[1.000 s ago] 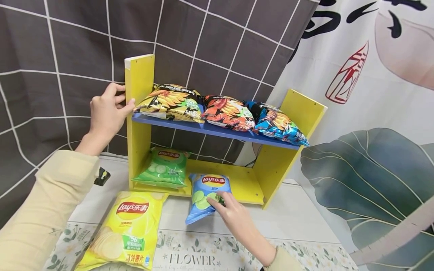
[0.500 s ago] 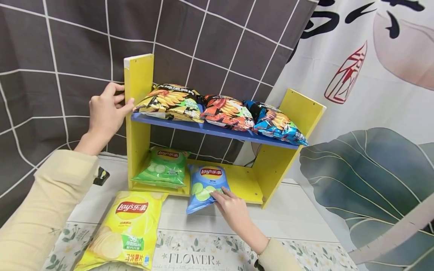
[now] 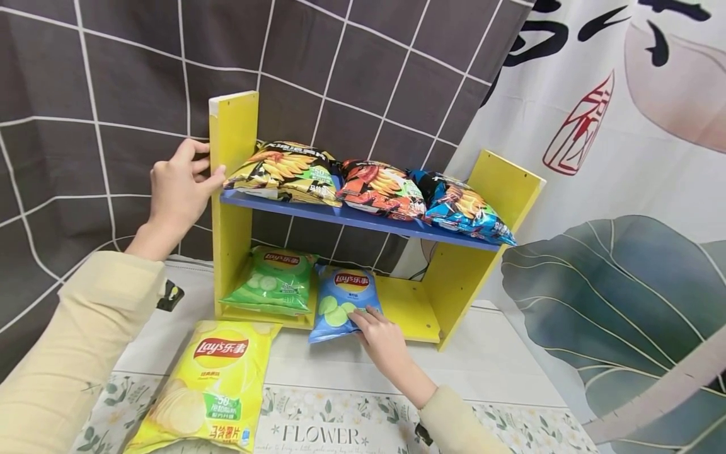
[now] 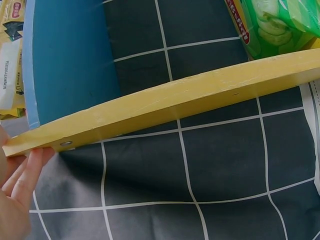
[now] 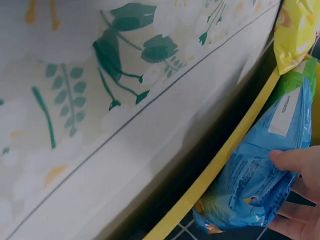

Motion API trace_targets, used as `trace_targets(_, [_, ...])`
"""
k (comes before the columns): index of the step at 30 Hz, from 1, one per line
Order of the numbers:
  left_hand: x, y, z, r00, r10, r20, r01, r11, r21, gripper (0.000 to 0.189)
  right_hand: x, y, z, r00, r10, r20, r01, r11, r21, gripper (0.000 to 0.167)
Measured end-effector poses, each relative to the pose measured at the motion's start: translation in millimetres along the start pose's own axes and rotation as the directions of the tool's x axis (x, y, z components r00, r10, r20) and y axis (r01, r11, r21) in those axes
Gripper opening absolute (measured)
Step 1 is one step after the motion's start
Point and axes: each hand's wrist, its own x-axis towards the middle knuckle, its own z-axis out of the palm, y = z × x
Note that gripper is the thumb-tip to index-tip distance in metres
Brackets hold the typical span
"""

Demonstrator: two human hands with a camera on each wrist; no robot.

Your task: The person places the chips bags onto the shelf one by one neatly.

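My left hand (image 3: 184, 186) grips the upper left side panel (image 3: 234, 135) of a small yellow shelf, thumb in front and fingers around the outer face. In the left wrist view, those fingers (image 4: 27, 177) lie against the panel's edge. With my right hand (image 3: 382, 340) I hold a blue bag of Lay's potato chips (image 3: 347, 296) by its lower right side. The bag leans back over the front edge of the lower board, its bottom end sticking out. The right wrist view shows the thumb (image 5: 292, 160) on the bag's back, the other fingers on its far side.
A green chip bag (image 3: 278, 280) stands left of the blue one on the lower yellow board (image 3: 408, 309). Black-gold, red and blue chip bags (image 3: 382, 189) line the blue upper board (image 3: 351, 215). A yellow chip bag (image 3: 210, 384) lies on the table in front.
My right hand has pushed the blue chip bag back and up onto the lower board, from hanging further out in front. The left hand stays on the side panel.
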Motion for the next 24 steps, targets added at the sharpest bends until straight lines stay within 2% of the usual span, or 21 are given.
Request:
trace_targets(6, [-0.8,0.0,0.5,1.0,0.011,-0.004,-0.011,1.0,-0.005,0.031,3.3,-1.3,7.2,1.0,-0.001,0.014,0.002,0.999,-0.051,0.043])
trace_targets(11, [0.5,-1.0,1.5,1.0,0.016,-0.008,-0.016,1.0,-0.006,0.031,7.8,-3.6,11.3,1.0,-0.015,0.015,0.016,0.996,-0.091,0.041])
trace_targets(19, [2.7,-2.0,2.5,1.0,0.012,-0.002,-0.012,1.0,-0.006,0.032,11.5,-4.7,15.4,0.998,-0.005,0.063,0.012,0.994,-0.106,0.042])
trace_targets(24, [2.7,-2.3,2.0,1.0,0.002,0.004,-0.002,1.0,-0.006,0.033,11.2,-6.8,16.7,0.994,-0.008,0.108,0.018,0.995,-0.095,0.051])
